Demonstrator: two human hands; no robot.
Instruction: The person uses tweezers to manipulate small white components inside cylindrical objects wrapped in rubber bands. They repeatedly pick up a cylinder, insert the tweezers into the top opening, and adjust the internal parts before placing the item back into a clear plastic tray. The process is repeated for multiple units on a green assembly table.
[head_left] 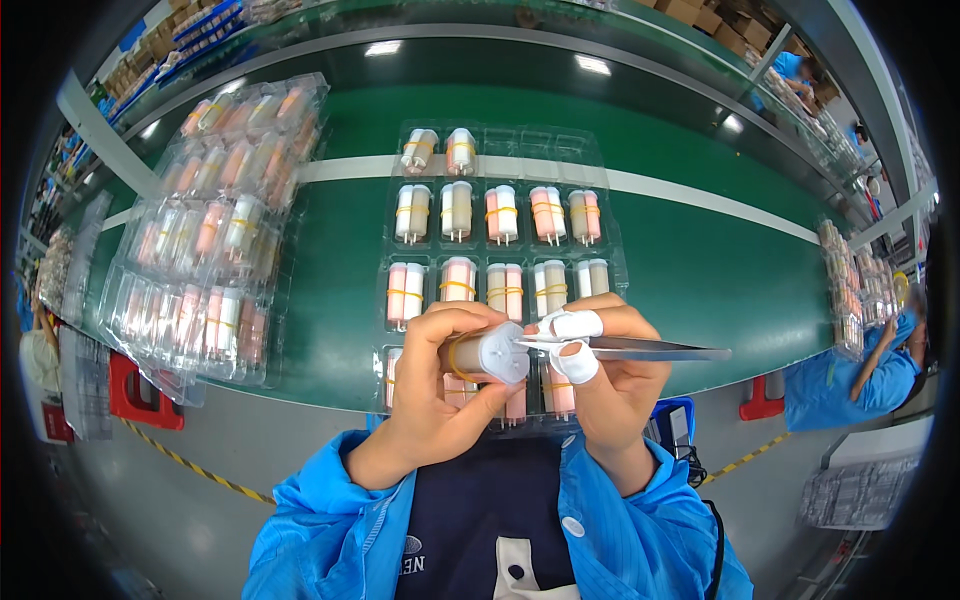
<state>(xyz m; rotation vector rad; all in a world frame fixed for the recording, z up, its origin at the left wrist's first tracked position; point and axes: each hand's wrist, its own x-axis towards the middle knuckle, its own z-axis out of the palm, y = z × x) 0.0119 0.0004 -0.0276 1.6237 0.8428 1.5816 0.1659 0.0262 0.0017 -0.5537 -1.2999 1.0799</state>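
The green worktop (345,230) spans the view before you, and on its left a stack of clear plastic trays (150,345) holds banded cylinders. Nearer your body lies a single clear tray (565,145), its moulded compartments probably serving to keep each bundle separate and facing one way. Your two hands work above its near edge: the left hand (430,390) curls around the held bundle (500,357), thumb below and fingers above, while the right hand (620,390) pinches metal tweezers (660,350) between thumb and forefinger. The held bundle lies on its side between your hands, over the near rows of the tray; this sideways grip seems chosen to present its end to the tweezers' points, though you cannot tell here whether they touch it. The bundle shows a beige-grey, smooth body and a pale, slightly translucent end cap with a rounded outline. Smaller banded bundles (457,210), pink, white and beige, sit in the compartments with thin pins toward you. White finger covers (577,323) wrap your right thumb and forefinger, likely for grip or protection. Finest of all, a yellow band (455,357) circles the held bundle.
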